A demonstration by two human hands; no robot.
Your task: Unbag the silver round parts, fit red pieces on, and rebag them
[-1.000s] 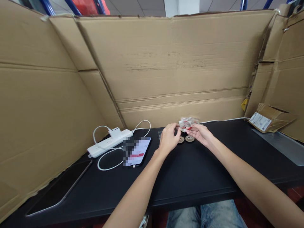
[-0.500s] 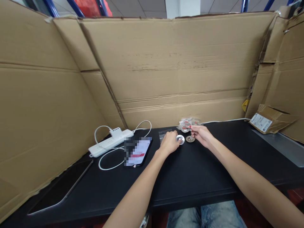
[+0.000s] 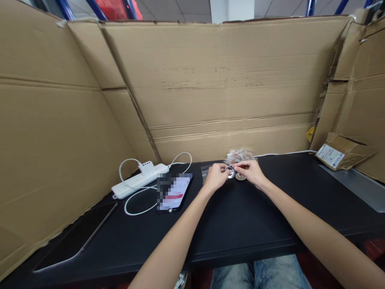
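My left hand is closed on a small silvery metal disc, held tilted at the fingertips. My right hand reaches in from the right, thumb and finger pinched at the disc's edge; whatever they hold, if anything, is too small to make out. Beneath the right fingers a second metal disc lies flat on the black table. Just behind the hands rests a clear plastic bag with reddish bits inside. Another flat clear bag is partly covered by my left hand.
To the left lie a phone on a charging cable, a white power strip and a dark tablet. An opened brown package sits at the far right by a grey sheet. Cardboard walls enclose the table.
My right hand has moved left from beside the plastic bag to the disc in my left hand. The held disc is now tilted up, and the fingers of both hands nearly meet.
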